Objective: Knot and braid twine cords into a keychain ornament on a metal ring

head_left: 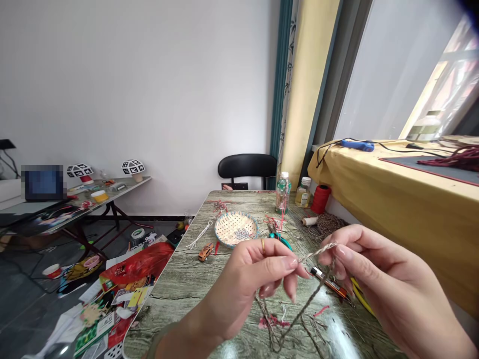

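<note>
Between my two hands a short stretch of twisted cord (318, 252) is held up above the table, light beige in this part. My left hand (258, 274) pinches its left end between thumb and fingers. On the other side, my right hand (377, 274) grips the cord between thumb and forefinger. A darker brown length of cord (305, 306) hangs below in a loop down to the tabletop. Under the hands lie cord scraps (314, 326) and red thread bits (275, 321). An orange and black lighter (329, 283) lies behind the right fingers, beside a yellow handle (361, 298).
A woven basket (235, 222) with small metallic pieces stands ahead, near a toy car (205, 252), a braided cord (202, 234) and teal-handled pliers (280, 240). Two bottles (283, 194), a red thread spool (321, 199) and brown cord (331, 225) line the right side.
</note>
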Tool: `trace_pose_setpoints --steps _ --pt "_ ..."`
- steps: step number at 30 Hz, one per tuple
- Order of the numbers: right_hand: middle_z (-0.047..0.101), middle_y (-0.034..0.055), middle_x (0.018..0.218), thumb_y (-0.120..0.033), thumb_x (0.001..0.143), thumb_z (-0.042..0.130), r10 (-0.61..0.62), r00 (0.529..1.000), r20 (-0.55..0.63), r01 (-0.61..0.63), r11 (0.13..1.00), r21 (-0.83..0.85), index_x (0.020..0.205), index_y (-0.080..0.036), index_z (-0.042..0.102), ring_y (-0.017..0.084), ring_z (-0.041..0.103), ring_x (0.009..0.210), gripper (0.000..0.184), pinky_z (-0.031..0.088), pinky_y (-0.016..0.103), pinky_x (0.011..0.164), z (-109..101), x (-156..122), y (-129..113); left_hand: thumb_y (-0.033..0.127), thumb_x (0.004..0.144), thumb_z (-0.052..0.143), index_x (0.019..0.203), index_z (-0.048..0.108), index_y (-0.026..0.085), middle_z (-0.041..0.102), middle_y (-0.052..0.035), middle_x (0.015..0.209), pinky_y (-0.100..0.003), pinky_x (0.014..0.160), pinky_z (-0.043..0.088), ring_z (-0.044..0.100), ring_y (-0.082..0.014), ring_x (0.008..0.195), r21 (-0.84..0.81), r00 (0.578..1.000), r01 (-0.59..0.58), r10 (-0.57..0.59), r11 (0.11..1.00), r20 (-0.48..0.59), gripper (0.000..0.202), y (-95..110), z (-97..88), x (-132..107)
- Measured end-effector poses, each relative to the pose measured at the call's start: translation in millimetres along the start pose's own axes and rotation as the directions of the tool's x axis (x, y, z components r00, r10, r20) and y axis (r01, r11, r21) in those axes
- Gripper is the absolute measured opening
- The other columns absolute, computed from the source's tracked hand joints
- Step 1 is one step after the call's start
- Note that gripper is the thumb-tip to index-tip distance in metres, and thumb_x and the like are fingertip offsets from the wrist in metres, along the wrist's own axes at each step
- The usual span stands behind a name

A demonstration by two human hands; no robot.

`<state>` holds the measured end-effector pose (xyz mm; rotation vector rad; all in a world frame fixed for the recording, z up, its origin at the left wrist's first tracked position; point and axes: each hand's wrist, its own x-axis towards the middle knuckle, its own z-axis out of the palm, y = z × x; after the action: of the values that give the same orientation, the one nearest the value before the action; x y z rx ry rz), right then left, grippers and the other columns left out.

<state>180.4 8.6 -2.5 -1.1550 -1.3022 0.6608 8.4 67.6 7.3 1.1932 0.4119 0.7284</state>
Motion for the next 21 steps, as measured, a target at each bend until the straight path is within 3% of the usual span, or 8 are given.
trace_pose_setpoints --steps 3,5,8,11,13,15,18,21 --pt "0.059 -0.0021 0.065 -0.031 0.08 0.058 0.096 0.992 0.084 -0.113 0.968 0.225 0.073 -0.021 0.059 0.006 0.046 0.05 0.011 0.042 0.013 0.043 1.1 4.4 -0.9 0.023 0.074 0.061 0.086 0.063 0.015 0.061 -0.0009 0.077 -0.017 0.045 0.032 0.038 -0.0013 0.044 0.025 1.0 0.011 -0.011 1.0 -0.011 0.014 -3.8 1.2 5.9" --pt "0.061 -0.0015 0.064 -0.029 0.079 0.06 0.122 0.986 0.112 -0.151 0.94 0.306 0.073 -0.02 0.059 0.006 0.048 0.049 0.01 0.042 0.011 0.041 3.4 6.9 -3.1 0.025 0.071 0.065 0.093 0.062 0.018 0.06 -0.0011 0.088 -0.018 0.044 0.036 0.04 -0.0014 0.044 0.049 0.997 0.054 -0.057 0.997 0.055 0.024 -7.7 2.0 9.6" --pt "0.061 -0.0014 0.063 -0.025 0.076 0.063 0.17 0.978 0.124 -0.205 0.907 0.369 0.078 -0.02 0.061 0.006 0.051 0.048 0.006 0.044 0.01 0.04 6.0 9.6 -6.8 0.024 0.067 0.068 0.084 0.064 0.014 0.063 -0.0039 0.084 -0.017 0.041 0.034 0.042 -0.0038 0.048 0.112 0.976 0.143 -0.159 0.983 0.15 0.02 -13.5 2.3 12.3" --pt "0.059 -0.0026 0.06 -0.021 0.073 0.067 0.235 0.967 0.099 -0.254 0.846 0.47 0.095 -0.021 0.06 0.004 0.049 0.042 0.023 0.043 0.009 0.036 3.3 13.0 -7.6 0.026 0.07 0.065 0.079 0.067 0.012 0.064 -0.0039 0.068 -0.017 0.038 0.029 0.04 -0.004 0.043 0.159 0.959 0.208 -0.233 0.965 0.159 0.017 -16.7 0.9 11.8" --pt "0.057 -0.0028 0.06 -0.015 0.072 0.067 0.289 0.951 0.106 -0.295 0.758 0.582 0.102 -0.019 0.059 0.002 0.047 0.039 0.031 0.041 0.007 0.033 -3.9 17.1 -5.1 0.028 0.073 0.063 0.079 0.068 0.012 0.059 -0.0008 0.058 -0.018 0.036 0.021 0.034 -0.0025 0.038 0.159 0.961 0.205 -0.229 0.966 0.156 0.019 -17.6 -1.9 10.7" --pt "0.055 -0.002 0.062 -0.009 0.073 0.064 0.349 0.929 0.126 -0.328 0.612 0.72 0.1 -0.014 0.058 0.002 0.048 0.041 0.029 0.042 0.007 0.034 -15.9 23.6 0.0 0.03 0.076 0.06 0.077 0.068 0.012 0.05 0.0026 0.048 -0.02 0.037 0.014 0.029 -0.0022 0.037 0.154 0.963 0.19 -0.215 0.97 0.165 0.02 -19.1 -7.2 9.5" --pt "0.053 0.0007 0.067 -0.002 0.077 0.052 0.414 0.906 0.093 -0.266 0.383 0.885 0.093 -0.011 0.058 0.004 0.053 0.047 0.019 0.048 0.01 0.04 -39.7 36.3 8.9 0.032 0.078 0.057 0.073 0.068 0.01 0.041 0.005 0.044 -0.02 0.038 0.011 0.025 -0.0023 0.038 0.16 0.966 0.188 -0.211 0.969 0.146 0.025 -24.4 -20.2 7.6" --pt "0.053 0.002 0.067 -0.004 0.082 0.039 0.41 0.912 -0.005 -0.142 0.328 0.934 0.089 -0.013 0.057 0.005 0.054 0.047 0.021 0.05 0.011 0.041 -61.5 46.7 14.0 0.033 0.078 0.056 0.073 0.067 0.01 0.041 0.0053 0.044 -0.019 0.037 0.013 0.025 -0.0023 0.037 0.172 0.97 0.217 -0.232 0.961 0.072 0.026 -32.2 -36.1 4.6"
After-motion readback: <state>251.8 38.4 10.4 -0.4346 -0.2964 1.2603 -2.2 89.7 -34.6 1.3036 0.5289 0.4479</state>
